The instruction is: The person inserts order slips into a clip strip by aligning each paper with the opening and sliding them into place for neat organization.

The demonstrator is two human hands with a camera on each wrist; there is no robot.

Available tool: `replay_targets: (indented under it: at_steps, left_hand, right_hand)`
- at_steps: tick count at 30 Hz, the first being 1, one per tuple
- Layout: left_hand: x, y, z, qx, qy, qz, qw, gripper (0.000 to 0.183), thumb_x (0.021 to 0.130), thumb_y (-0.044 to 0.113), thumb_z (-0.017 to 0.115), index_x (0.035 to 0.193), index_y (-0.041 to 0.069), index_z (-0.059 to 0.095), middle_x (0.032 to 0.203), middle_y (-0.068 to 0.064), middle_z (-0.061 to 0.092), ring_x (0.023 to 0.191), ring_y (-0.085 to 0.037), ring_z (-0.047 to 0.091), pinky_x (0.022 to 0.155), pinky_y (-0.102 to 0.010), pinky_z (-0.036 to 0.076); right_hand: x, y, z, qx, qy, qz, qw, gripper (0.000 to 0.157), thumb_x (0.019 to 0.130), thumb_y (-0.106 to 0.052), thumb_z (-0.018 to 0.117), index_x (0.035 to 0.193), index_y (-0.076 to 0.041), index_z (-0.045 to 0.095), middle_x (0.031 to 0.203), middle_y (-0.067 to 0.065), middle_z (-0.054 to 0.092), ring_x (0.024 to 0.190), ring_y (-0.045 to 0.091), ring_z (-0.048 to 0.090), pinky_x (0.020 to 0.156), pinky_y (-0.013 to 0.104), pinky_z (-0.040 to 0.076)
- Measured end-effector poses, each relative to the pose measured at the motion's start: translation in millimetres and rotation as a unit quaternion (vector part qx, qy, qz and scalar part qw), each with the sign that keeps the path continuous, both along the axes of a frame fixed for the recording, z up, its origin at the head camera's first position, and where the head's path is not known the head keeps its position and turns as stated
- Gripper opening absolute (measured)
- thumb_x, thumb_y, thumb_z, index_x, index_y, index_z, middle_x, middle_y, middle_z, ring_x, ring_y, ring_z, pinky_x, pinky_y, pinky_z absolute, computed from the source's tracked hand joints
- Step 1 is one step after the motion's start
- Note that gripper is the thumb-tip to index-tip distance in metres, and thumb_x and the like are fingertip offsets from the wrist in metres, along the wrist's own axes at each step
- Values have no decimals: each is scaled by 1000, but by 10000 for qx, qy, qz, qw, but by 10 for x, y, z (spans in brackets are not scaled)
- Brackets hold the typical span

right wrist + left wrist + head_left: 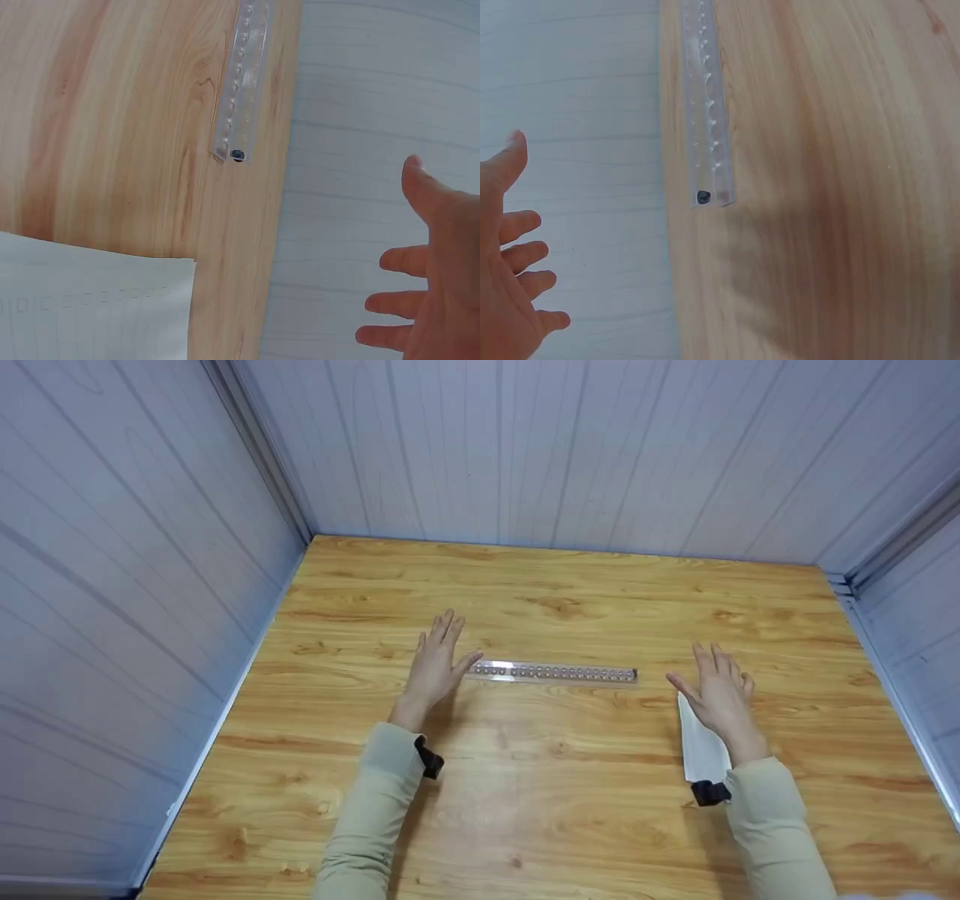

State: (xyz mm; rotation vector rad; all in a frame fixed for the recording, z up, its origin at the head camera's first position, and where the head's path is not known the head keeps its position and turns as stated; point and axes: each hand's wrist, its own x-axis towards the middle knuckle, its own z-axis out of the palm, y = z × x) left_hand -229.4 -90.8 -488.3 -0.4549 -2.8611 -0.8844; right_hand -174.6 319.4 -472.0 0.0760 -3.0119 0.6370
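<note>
A long, narrow strip of clear plastic (555, 672) with a row of round bumps lies crosswise on the table; a small dark spot marks each end in the wrist views. My left hand (435, 666) hovers at its left end with fingers spread, the thumb overlapping that end in the head view. To the right of the strip, my right hand (721, 697) is held out with its fingers spread and nothing in it. Beneath the right hand and wrist lies a white sheet of paper (701, 746), partly hidden; faint printed marks show on it in the right wrist view.
The wood-grain table (525, 795) is bounded by pale panel walls at the back (480, 457), left (135, 585) and right. Each sleeve cuff carries a black strap piece (429, 757).
</note>
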Motion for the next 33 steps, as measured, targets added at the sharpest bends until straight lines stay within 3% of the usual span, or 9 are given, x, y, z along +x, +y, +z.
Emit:
replay_targets:
  at_steps: [4,11,23,33]
  left_hand:
    - [-13,22,-73,412,19,-16,9991,66,87,38,53,138,4,28,144,-13,19,133,-26,9,105,-45,7]
    - [-46,44,-215,1029,28,-18,9947,61,86,33,55,135,3,33,140,-14,28,129,-28,22,104,-40,19]
    - [-117,42,-465,1660,-281,-172,9856,56,84,19,60,130,-3,38,134,-20,35,124,-31,30,101,-40,24]
    - [-216,64,-596,1909,-502,-207,9801,51,83,14,62,126,-6,43,128,-19,43,120,-31,36,100,-38,27]
  right_hand:
    - [42,23,-25,-122,-21,-145,9998,76,87,-50,45,137,3,22,136,34,16,120,52,15,88,67,6]
    - [110,61,-92,-417,-52,-541,9977,77,85,-48,50,135,5,26,128,36,26,112,53,23,86,64,14]
    - [191,130,-336,-908,123,-962,9911,68,86,-41,53,130,7,33,123,34,32,112,50,27,84,64,21]
    - [225,168,-496,-1095,251,-1420,9835,59,86,-33,56,126,7,39,118,30,41,110,46,33,86,59,24]
